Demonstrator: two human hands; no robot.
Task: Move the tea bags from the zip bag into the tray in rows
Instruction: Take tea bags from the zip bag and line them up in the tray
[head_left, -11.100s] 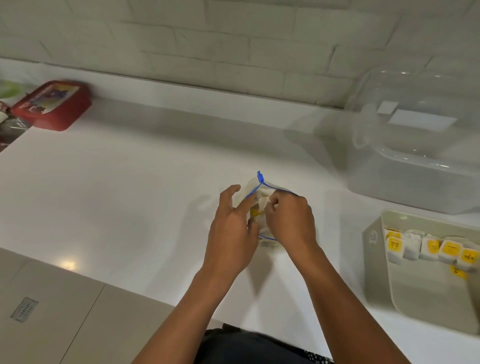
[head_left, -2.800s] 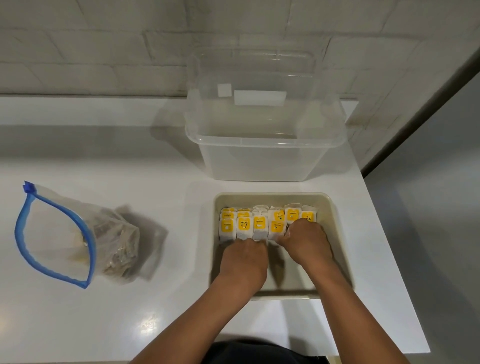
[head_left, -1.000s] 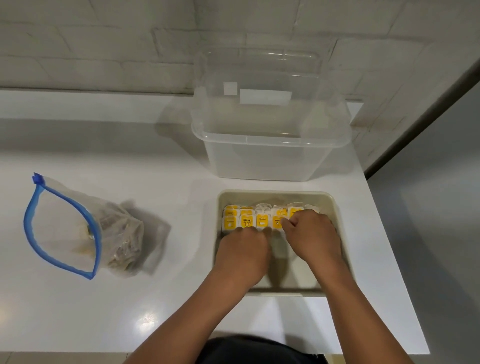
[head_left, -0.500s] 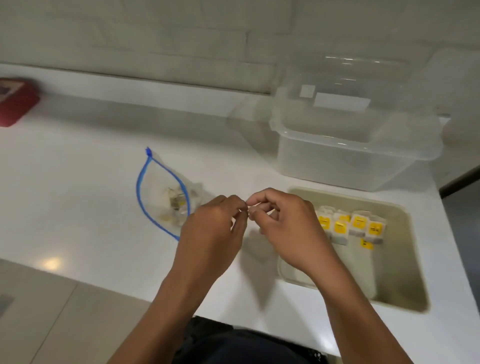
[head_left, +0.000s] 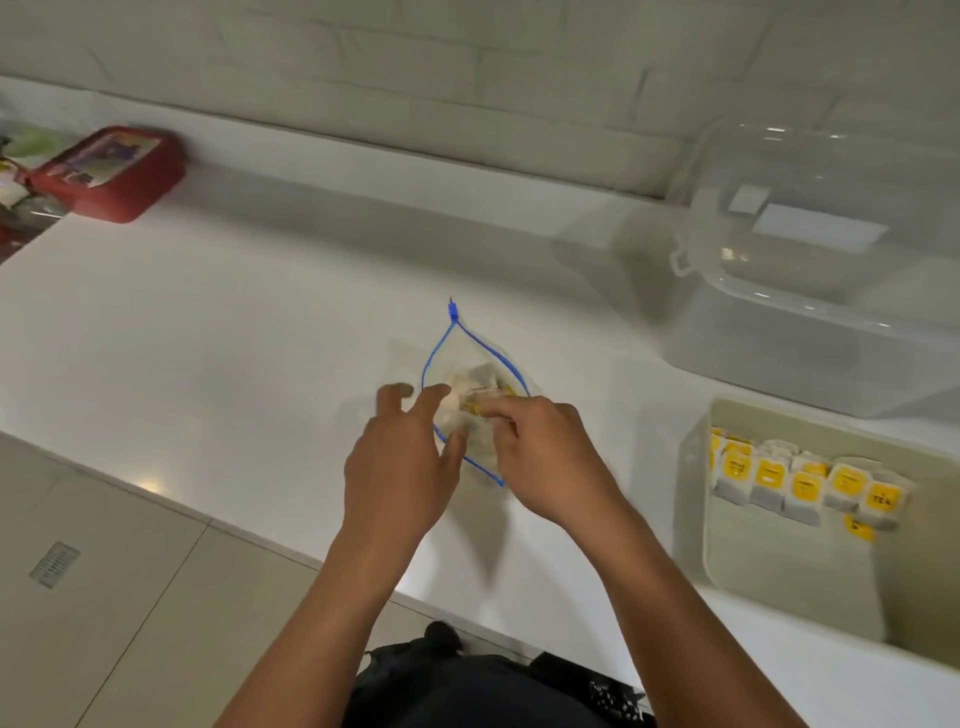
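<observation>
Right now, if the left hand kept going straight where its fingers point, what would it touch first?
Probably the blue-rimmed zip bag: the left hand points its straight fingers at the bag's open mouth, apparently almost touching. Depth is blurred.

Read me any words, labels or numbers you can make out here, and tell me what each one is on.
"TEA": on the yellow tag of the rightmost tea bag in the tray.
Other yellow tags in the row: print too blurred to read.
Red box lid picture: too blurred to read.
Clear bin with white labels: no text legible.
</observation>
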